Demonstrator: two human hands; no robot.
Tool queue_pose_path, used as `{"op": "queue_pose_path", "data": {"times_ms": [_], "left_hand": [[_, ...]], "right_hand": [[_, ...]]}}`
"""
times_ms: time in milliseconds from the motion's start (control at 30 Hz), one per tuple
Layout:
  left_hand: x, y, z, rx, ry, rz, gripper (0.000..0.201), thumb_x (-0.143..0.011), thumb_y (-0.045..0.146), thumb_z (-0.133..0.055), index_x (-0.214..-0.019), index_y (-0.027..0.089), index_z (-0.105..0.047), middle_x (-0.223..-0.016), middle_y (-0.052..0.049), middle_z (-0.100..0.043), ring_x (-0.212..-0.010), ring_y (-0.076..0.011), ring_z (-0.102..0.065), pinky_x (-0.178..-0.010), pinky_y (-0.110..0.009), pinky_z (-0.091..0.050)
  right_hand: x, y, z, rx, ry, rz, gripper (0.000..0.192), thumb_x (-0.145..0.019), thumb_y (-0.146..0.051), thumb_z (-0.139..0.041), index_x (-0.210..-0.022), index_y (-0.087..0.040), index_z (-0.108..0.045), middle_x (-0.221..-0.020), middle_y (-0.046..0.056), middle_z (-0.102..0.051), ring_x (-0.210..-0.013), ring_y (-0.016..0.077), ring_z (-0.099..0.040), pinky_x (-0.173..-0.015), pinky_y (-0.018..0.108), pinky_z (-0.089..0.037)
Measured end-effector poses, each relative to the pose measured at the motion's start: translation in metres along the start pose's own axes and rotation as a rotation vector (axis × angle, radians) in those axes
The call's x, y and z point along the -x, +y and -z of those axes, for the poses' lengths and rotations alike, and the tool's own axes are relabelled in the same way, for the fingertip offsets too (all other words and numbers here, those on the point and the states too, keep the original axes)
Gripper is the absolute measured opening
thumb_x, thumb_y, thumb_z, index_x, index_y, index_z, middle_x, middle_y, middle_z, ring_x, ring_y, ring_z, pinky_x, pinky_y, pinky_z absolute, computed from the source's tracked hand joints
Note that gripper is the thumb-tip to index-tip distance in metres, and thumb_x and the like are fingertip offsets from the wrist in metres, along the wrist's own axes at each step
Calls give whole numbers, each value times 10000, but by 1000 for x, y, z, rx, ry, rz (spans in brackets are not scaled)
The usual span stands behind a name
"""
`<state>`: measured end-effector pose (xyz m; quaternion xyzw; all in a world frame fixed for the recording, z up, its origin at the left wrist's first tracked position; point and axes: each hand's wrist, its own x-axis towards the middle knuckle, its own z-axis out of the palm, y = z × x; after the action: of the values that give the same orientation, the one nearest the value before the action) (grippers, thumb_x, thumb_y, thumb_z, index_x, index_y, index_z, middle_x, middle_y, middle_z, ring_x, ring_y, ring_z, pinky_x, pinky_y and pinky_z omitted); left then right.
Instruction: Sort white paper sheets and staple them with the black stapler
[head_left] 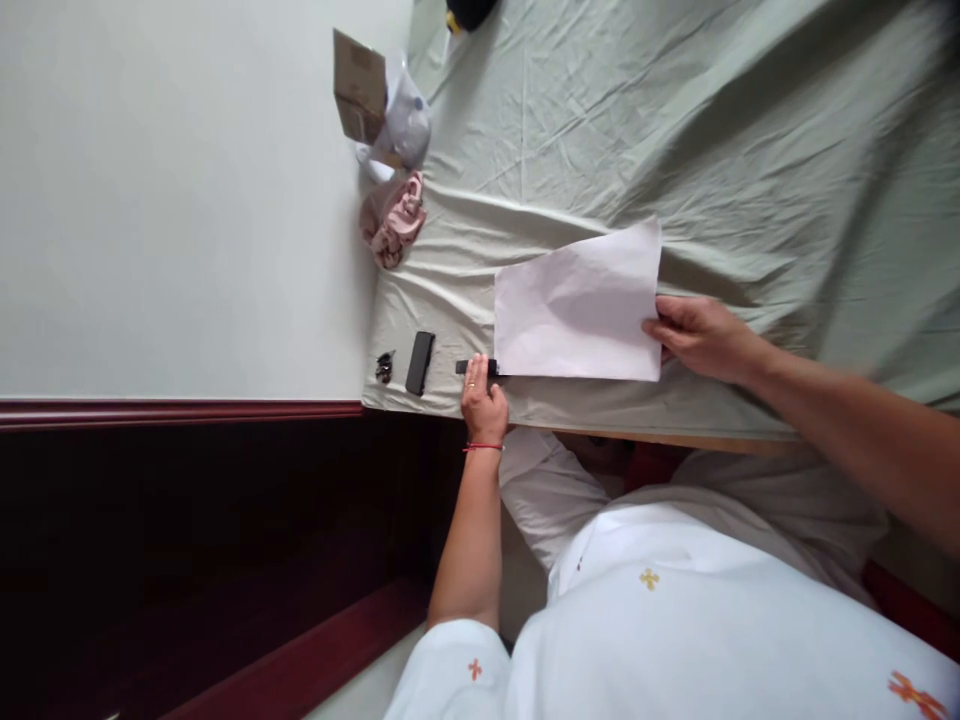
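paper [577, 305] lies flat and unfolded on the sheet [750, 130], right hand [701, 335] pinching its near edge, left hand [484, 395] grasping a small black object [476, 367] just beyond its fingertips.

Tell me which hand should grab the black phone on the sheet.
Left, probably. The left hand lies nearest the black phone, at a small black object beside it; the right hand holds the paper at its far edge.
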<state>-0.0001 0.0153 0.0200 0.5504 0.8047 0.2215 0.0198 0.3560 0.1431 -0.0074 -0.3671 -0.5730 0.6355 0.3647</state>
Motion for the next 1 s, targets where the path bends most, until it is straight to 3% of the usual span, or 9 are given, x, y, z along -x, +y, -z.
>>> {"op": "queue_pose_path", "data": {"times_ms": [167,300,400,467,600,700,833,900,1000], "left_hand": [[13,9,-4,10,52,16,750,-858,78,-632,-1595,192,-541,-1731,-176,-463,-1661,-302,-371,-1383,-491,-283],[29,24,-8,27,226,12,631,-908,158,-649,-1533,195,-569,-1725,-212,-435,-1645,-320,-380,-1317,-486,-380],[35,37,-15,190,291,105,328,-966,250,-631,-1283,194,-694,-1400,-200,-691,-1313,-280,-672,-1007,-384,-586],[34,45,-24,362,286,237,190,-1002,353,-626,-1085,208,-715,-1110,-124,-761,-952,-199,-726,-761,-281,-564],[30,55,-42,711,334,536,454,-1028,573,-537,-803,188,-629,-733,-36,-685,-540,-101,-537,-490,-211,-325],[28,55,-45,848,430,646,582,-1008,692,-456,-757,189,-605,-561,10,-574,-425,-88,-424,-462,-225,-260],[28,48,-38,1020,378,567,619,-915,771,-539,-949,179,-714,-794,-68,-750,-662,-159,-685,-611,-254,-479],[30,45,-35,1049,285,526,511,-811,670,-736,-978,188,-738,-899,-78,-789,-811,-197,-743,-740,-288,-549],[33,43,-35,1002,183,492,386,-661,428,-890,-932,195,-746,-882,-45,-783,-796,-187,-725,-774,-286,-552]], "right_hand": [[-1,-7,9,213,52,66,319,-907,-465,-638,-723,-245,-499,-721,37,-565,-702,204,-522,-665,351,-425],[-1,-13,16,295,169,90,350,-905,-433,-608,-682,-257,-404,-670,35,-492,-684,205,-458,-667,359,-379],[-3,-13,21,264,236,67,275,-898,-451,-607,-724,-264,-505,-703,45,-555,-719,226,-500,-662,360,-402],[-4,-13,23,188,242,55,237,-883,-471,-617,-771,-266,-579,-741,51,-606,-760,247,-546,-664,361,-429],[-5,-14,26,23,185,11,202,-849,-471,-637,-867,-274,-675,-806,54,-674,-829,279,-619,-692,371,-484],[-5,-15,28,33,155,26,196,-849,-442,-630,-900,-262,-690,-861,52,-702,-849,274,-634,-743,375,-499],[-6,-13,33,154,91,69,216,-885,-461,-617,-854,-252,-662,-832,55,-668,-819,264,-620,-748,376,-503],[-6,-11,35,201,57,70,225,-909,-465,-613,-815,-262,-638,-799,54,-644,-803,266,-612,-722,374,-506],[-7,-11,36,313,65,80,262,-923,-445,-623,-740,-269,-559,-710,42,-568,-714,244,-545,-653,361,-454]]}}
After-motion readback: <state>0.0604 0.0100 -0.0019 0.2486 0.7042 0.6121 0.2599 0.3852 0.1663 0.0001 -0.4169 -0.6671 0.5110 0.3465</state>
